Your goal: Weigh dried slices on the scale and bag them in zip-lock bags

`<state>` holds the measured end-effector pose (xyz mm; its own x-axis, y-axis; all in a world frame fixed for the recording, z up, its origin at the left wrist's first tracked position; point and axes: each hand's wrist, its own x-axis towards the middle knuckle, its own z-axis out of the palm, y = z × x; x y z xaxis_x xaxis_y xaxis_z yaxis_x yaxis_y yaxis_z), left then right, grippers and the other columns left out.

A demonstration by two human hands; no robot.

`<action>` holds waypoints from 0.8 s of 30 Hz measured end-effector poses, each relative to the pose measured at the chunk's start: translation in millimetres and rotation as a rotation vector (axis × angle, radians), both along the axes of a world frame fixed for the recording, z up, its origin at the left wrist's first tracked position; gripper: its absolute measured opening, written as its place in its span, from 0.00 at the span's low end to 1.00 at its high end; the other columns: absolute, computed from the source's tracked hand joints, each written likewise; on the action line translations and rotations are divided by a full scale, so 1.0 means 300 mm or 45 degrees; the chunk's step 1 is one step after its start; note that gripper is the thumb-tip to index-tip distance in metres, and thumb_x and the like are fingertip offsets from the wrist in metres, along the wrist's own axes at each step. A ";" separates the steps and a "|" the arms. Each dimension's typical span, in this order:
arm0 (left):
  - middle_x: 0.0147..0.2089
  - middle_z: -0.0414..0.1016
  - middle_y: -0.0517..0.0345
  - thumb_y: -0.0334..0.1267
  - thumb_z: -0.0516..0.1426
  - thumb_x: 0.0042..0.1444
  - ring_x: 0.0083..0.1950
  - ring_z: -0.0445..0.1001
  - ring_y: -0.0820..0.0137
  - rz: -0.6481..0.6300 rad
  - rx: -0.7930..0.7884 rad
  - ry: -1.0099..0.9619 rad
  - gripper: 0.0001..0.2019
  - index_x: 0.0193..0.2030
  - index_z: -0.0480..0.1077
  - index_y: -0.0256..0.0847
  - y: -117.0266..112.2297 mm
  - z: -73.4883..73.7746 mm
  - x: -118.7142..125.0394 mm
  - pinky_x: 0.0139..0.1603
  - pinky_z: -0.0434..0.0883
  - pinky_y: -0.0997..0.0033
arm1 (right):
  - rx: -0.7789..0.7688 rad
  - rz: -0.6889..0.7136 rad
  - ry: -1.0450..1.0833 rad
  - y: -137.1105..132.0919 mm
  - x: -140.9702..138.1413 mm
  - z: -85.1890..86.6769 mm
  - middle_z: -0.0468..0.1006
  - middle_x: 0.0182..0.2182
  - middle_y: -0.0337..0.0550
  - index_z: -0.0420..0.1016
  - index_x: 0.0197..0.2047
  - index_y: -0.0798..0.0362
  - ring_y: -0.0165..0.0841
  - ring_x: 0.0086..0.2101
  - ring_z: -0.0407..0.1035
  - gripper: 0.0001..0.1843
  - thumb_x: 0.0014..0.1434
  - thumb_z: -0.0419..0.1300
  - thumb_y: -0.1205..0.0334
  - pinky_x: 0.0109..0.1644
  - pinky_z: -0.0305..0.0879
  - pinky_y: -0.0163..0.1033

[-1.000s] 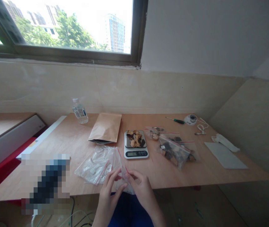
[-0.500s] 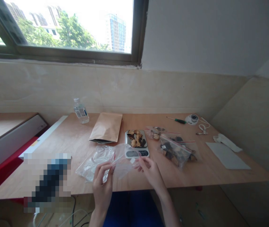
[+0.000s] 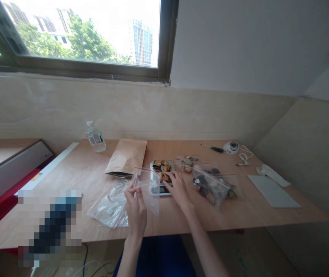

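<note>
My left hand (image 3: 136, 204) pinches the rim of a clear zip bag (image 3: 148, 188) with a red seal line and holds it upright, mouth open, just left of the kitchen scale (image 3: 161, 177). My right hand (image 3: 177, 186) lies over the scale's front, fingertips closed on the dried brown pieces (image 3: 162, 167) piled on its platform. The scale's display is hidden behind the hand and the bag.
Empty clear bags (image 3: 109, 206) lie left of my hands. A brown paper pouch (image 3: 126, 158) and a water bottle (image 3: 95, 137) sit behind. Filled zip bags (image 3: 214, 186) lie right of the scale. A screwdriver (image 3: 213, 148), white cable (image 3: 243, 157) and grey sheet (image 3: 272, 186) are far right.
My left hand lifted one bag off the pile and raised it upright beside the scale. My right hand let go of the bag and reached forward onto the scale's pieces.
</note>
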<state>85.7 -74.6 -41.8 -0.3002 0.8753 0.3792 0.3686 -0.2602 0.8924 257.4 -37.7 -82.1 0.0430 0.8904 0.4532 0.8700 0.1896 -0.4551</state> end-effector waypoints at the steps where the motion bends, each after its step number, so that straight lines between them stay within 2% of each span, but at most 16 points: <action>1: 0.49 0.69 0.42 0.48 0.44 0.61 0.54 0.69 0.57 0.005 -0.013 -0.001 0.11 0.35 0.56 0.43 0.000 -0.007 0.007 0.49 0.67 0.57 | -0.002 0.022 0.000 -0.001 0.003 0.000 0.70 0.44 0.49 0.68 0.51 0.50 0.42 0.46 0.65 0.17 0.58 0.57 0.61 0.51 0.65 0.49; 5: 0.45 0.70 0.43 0.50 0.45 0.60 0.48 0.72 0.56 0.021 -0.095 -0.011 0.13 0.35 0.56 0.42 -0.005 -0.029 0.013 0.45 0.67 0.56 | -0.006 0.092 -0.020 -0.005 0.019 0.008 0.72 0.44 0.48 0.67 0.51 0.51 0.40 0.46 0.66 0.16 0.58 0.54 0.65 0.50 0.66 0.47; 8: 0.44 0.70 0.43 0.50 0.44 0.60 0.46 0.72 0.57 0.015 -0.145 -0.014 0.13 0.36 0.56 0.42 -0.009 -0.030 0.014 0.45 0.67 0.56 | -0.002 0.068 -0.062 -0.004 0.021 0.014 0.73 0.43 0.50 0.68 0.50 0.55 0.41 0.46 0.66 0.17 0.57 0.53 0.69 0.50 0.66 0.47; 12: 0.42 0.70 0.43 0.48 0.43 0.61 0.48 0.72 0.55 -0.010 -0.146 -0.022 0.12 0.35 0.55 0.42 -0.012 -0.023 0.024 0.45 0.67 0.55 | 0.026 0.028 -0.156 0.000 0.018 0.021 0.73 0.42 0.50 0.68 0.51 0.56 0.41 0.44 0.66 0.19 0.55 0.51 0.71 0.48 0.67 0.47; 16: 0.48 0.69 0.41 0.48 0.44 0.61 0.56 0.67 0.55 -0.043 -0.115 -0.045 0.12 0.35 0.56 0.42 -0.016 -0.031 0.028 0.50 0.65 0.54 | 0.048 0.041 -0.245 0.006 0.034 0.015 0.72 0.40 0.49 0.70 0.50 0.51 0.40 0.43 0.67 0.20 0.56 0.50 0.71 0.47 0.68 0.46; 19: 0.53 0.66 0.40 0.48 0.45 0.61 0.57 0.67 0.56 -0.061 -0.130 -0.059 0.12 0.36 0.56 0.42 -0.020 -0.042 0.022 0.53 0.63 0.54 | 0.070 0.079 -0.305 0.011 0.063 -0.008 0.72 0.41 0.48 0.72 0.49 0.49 0.40 0.44 0.67 0.20 0.56 0.49 0.72 0.48 0.67 0.46; 24: 0.56 0.65 0.41 0.48 0.46 0.61 0.58 0.65 0.57 -0.115 -0.106 -0.070 0.11 0.37 0.57 0.42 -0.028 -0.048 0.015 0.56 0.61 0.53 | 0.049 0.152 -0.292 0.028 0.105 -0.046 0.73 0.41 0.46 0.71 0.51 0.46 0.37 0.43 0.68 0.24 0.57 0.47 0.76 0.49 0.67 0.44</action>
